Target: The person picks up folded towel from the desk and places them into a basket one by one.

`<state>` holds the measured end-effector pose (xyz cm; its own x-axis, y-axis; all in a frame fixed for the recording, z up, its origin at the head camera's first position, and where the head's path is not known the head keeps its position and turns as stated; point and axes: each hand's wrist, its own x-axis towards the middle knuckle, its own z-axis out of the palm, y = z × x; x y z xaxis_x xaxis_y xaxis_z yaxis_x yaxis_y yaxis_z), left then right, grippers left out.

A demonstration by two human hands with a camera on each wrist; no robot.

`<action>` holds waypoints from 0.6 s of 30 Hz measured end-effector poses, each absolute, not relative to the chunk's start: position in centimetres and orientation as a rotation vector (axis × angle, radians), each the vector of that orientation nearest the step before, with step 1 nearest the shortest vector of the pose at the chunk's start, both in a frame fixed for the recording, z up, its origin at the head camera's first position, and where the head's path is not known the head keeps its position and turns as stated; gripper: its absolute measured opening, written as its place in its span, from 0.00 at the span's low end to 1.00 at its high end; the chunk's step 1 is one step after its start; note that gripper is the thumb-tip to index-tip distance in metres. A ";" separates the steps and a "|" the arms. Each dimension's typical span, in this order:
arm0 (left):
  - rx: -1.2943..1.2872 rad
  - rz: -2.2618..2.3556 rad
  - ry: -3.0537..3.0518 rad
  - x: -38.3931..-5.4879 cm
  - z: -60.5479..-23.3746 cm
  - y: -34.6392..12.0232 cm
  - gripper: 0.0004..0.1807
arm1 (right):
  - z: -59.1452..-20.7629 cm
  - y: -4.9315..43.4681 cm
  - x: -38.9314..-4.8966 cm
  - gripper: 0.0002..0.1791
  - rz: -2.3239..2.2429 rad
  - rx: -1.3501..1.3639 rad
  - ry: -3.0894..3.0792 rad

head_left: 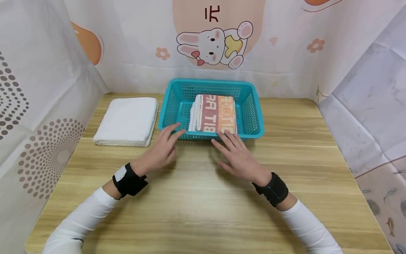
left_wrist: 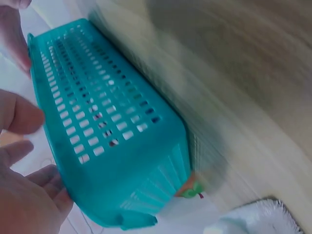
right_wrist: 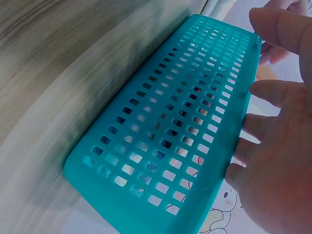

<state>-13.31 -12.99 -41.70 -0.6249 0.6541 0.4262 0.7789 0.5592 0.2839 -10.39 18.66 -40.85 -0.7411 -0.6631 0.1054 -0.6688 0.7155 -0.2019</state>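
Observation:
A teal perforated plastic basket (head_left: pixel 258 132) stands at the back of the table. Inside it lie folded towels, the top one a folded towel with mauve and orange bands and pale lettering (head_left: pixel 219 113). My left hand (head_left: pixel 158 151) is at the basket's near left rim, fingers loosely spread, with fingertips right at the edge in the left wrist view. Extended fingers of my right hand (head_left: pixel 239 158) reach the near rim right of the middle; the right wrist view has their tips along that rim. Neither hand grips anything. Left of the basket lies a folded white towel (head_left: pixel 127 120).
The wooden table (head_left: pixel 196 211) extends in front of and to the right of the basket. Behind it hangs a curtain (head_left: pixel 133 42) with a rabbit print. Patterned cloth (head_left: pixel 41 88) hangs along the left side, and a marbled sheet (head_left: pixel 374 95) along the right.

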 end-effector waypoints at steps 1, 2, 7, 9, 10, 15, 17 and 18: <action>-1.177 -0.666 -2.531 -13.4 -41.6 -13.1 0.35 | -40.9 18.7 -10.4 0.43 0.356 1.122 -2.883; -1.163 -0.669 -2.540 -13.5 -41.5 -13.3 0.36 | -40.9 18.7 -10.4 0.43 0.358 1.123 -2.883; -1.097 -0.710 -2.600 -14.0 -41.3 -13.8 0.38 | -41.0 18.7 -10.4 0.43 0.363 1.121 -2.887; -1.081 -0.720 -2.604 -14.3 -41.2 -14.0 0.38 | -41.0 18.7 -10.3 0.44 0.365 1.121 -2.890; -1.072 -0.725 -2.602 -14.4 -41.2 -14.2 0.38 | -41.0 18.7 -10.3 0.44 0.363 1.122 -2.889; -1.037 -0.774 -2.598 -15.2 -40.7 -15.3 0.36 | -41.1 18.7 -10.4 0.43 0.354 1.126 -2.876; -1.015 -0.796 -2.604 -15.6 -40.5 -15.8 0.35 | -41.1 18.7 -10.4 0.44 0.355 1.124 -2.875; -1.004 -0.805 -2.610 -15.8 -40.4 -16.0 0.34 | -41.1 18.7 -10.4 0.43 0.355 1.124 -2.875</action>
<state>-15.75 -16.04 -40.40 -0.7385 0.5468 0.3944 0.6740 0.6143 0.4104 -10.42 18.69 -41.10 -0.7377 -0.6653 0.1148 -0.6732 0.7122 -0.1989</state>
